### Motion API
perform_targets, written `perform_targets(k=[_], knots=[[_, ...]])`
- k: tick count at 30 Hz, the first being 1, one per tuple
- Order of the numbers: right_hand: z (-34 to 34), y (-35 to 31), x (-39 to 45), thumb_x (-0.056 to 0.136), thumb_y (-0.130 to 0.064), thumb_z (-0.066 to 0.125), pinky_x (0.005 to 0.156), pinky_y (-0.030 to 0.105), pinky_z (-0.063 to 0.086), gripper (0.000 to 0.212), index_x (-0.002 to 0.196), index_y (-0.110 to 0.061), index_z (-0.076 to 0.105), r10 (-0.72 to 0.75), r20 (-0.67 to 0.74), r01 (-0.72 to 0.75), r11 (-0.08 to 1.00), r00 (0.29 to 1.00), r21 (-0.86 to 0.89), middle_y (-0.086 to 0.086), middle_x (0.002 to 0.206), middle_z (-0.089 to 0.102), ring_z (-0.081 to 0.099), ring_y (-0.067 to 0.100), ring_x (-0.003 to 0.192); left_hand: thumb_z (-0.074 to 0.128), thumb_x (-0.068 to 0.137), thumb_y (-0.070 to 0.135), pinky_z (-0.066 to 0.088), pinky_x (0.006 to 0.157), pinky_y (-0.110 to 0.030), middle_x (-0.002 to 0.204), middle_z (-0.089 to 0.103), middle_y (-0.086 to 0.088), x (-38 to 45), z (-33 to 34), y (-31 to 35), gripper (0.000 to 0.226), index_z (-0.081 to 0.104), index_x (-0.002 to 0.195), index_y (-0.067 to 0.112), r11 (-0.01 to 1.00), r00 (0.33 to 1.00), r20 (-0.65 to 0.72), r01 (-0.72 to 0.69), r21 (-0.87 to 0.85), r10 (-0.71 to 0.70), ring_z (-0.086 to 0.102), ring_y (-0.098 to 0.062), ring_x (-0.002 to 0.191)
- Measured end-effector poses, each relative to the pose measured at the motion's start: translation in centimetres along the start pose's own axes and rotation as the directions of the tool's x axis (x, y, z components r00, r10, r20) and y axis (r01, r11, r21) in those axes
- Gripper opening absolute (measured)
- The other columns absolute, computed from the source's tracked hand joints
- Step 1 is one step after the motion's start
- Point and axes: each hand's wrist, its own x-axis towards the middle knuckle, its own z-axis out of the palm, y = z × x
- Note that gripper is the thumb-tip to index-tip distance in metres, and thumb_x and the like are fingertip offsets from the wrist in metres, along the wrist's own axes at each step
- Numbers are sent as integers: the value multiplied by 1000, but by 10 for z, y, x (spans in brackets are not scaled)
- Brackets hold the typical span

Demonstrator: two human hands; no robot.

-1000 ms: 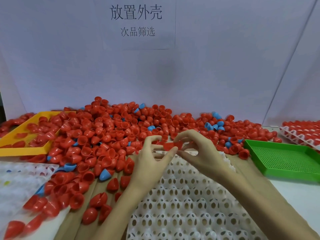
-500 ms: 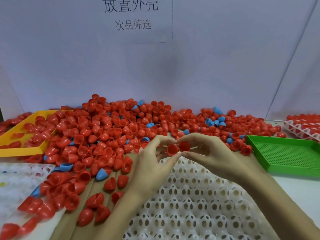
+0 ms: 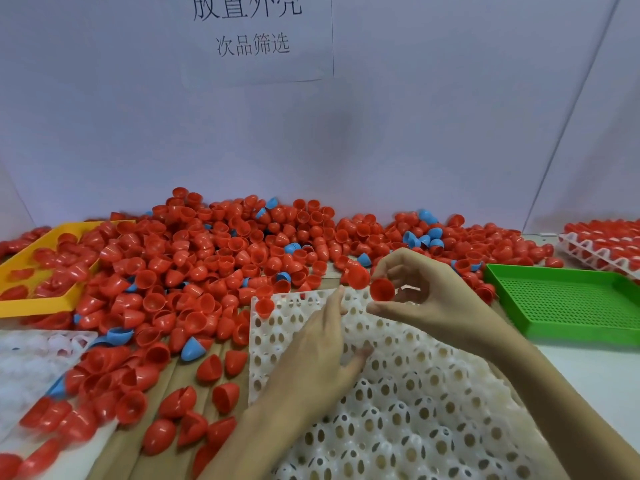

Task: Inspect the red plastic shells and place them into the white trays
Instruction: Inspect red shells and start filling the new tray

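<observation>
The right hand [image 3: 420, 299] pinches a red shell [image 3: 382, 289] between thumb and forefinger, its open mouth turned toward the camera, held above the far edge of the white tray [image 3: 398, 393]. A second shell [image 3: 358, 276] sits just at 10 o'clock of the first, touching or nearly touching the fingertips; whether the right hand also grips it cannot be told. The left hand [image 3: 320, 355] lies over the tray with fingers fairly straight and apart, holding nothing, its fingertips reaching toward 12 o'clock near the tray's far rim.

One shell [image 3: 265, 306] already sits in the tray's far left corner, at 10 o'clock of the left hand. The empty pockets beside it run toward 3 o'clock, directly under and just at 6 o'clock of the held shell, so the right hand is plainly the nearer one for the next placement. The likely move is a short drop toward 6 o'clock with the shell's mouth turned up or down to seat in a pocket.

The loose pile [image 3: 214, 265] covers the tabletop from 9 to 12 o'clock of the hands; a green tray [image 3: 568, 299] lies at 3 o'clock.
</observation>
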Motion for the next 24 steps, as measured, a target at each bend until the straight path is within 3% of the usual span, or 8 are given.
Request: perform_targets(k=[2,4,7,10,12,15,20,24], knots=[[0,-1,0,80,-32,89,80,26,60,32,105,-28,69,5,7,-5,1000,1000,15,-6,98,72,71,11,90,51,98,66,26,117,-20,164,32,16,-1,-2,3,86,-3,160,42,999,996,-84,-35,-36,31,32,0,148],[2,-2,0,84,-31,85,78,29,61,29,109,-25,72,13,16,-14,999,1000,46,-4,101,73,72,12,86,58,100,55,43,115,-25,146,50,21,0,-6,9,67,21,155,42,980,979,-197,-87,-182,51,49,4,134],[5,-4,-2,93,-32,75,75,25,60,26,118,-24,74,18,60,-20,999,998,34,-7,99,77,74,11,83,69,100,34,58,90,-23,119,68,21,1,-12,15,48,42,140,40,889,936,-350,-135,-437,-30,70,-2,108],[8,-7,-3,103,-30,62,79,26,61,25,121,-19,75,39,117,-47,997,992,67,-4,99,79,76,14,86,73,97,27,58,80,-17,108,71,20,3,-18,16,33,56,124,36,865,900,-433,-177,-469,-50,75,-8,94],[11,-8,-4,104,-29,62,80,30,62,25,121,-16,75,52,132,-68,991,990,118,1,101,79,76,18,88,73,97,25,57,80,-17,107,72,19,3,-22,15,27,60,119,34,856,898,-436,-186,-482,-51,75,-9,93],[14,-8,-4,91,-31,79,79,34,62,27,115,-22,72,51,82,-62,988,995,143,0,102,76,74,19,87,73,97,18,59,84,-21,112,73,15,2,-23,14,30,60,120,33,825,921,-386,-172,-539,-60,75,-10,98],[15,-10,-5,82,-22,89,82,50,62,32,108,-24,69,34,35,-39,990,999,134,-2,102,70,71,24,91,71,98,8,58,91,-24,113,75,12,3,-21,14,32,56,118,29,805,937,-350,-188,-563,-26,74,-10,106],[14,-11,-5,83,-23,88,82,47,63,31,108,-22,70,42,34,-46,991,999,123,-1,103,71,71,24,90,72,97,11,59,89,-26,114,75,12,3,-22,14,32,56,118,29,796,934,-355,-192,-573,-30,75,-12,103]])
